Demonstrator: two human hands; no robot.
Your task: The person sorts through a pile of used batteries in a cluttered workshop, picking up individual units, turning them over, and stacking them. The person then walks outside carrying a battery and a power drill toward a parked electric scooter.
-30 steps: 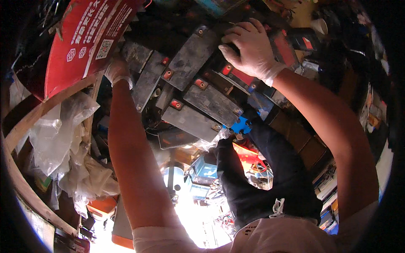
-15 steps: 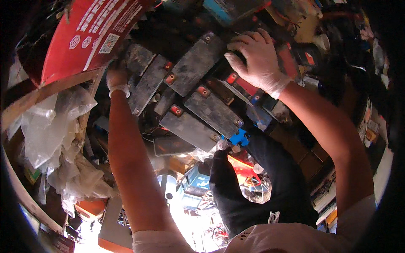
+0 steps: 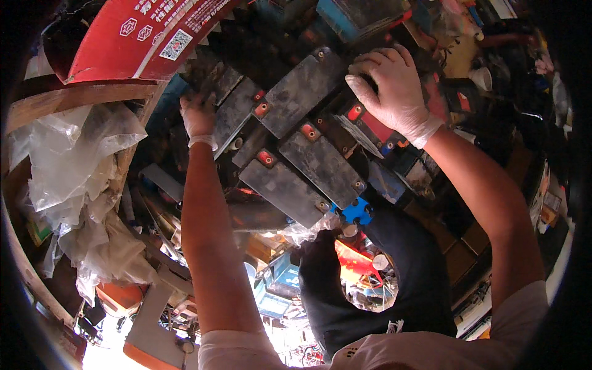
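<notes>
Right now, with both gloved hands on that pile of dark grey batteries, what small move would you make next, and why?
Probably lift the top battery a little, evenly at both ends. The right hand lies on its far end and the left hand is at the stack's other side, so both sides are held. The batteries lie tilted and overlapping, so a slow, level lift seems safest.

A big red cardboard box (image 3: pixel 145 34) fills the upper left, tilted, with white print and a small square white code label (image 3: pixel 174 44) on its side. Crumpled clear plastic bags (image 3: pixel 74 185) hang down the left edge beneath it. A blue-edged carton (image 3: pixel 354 13) sits at the top centre.
</notes>
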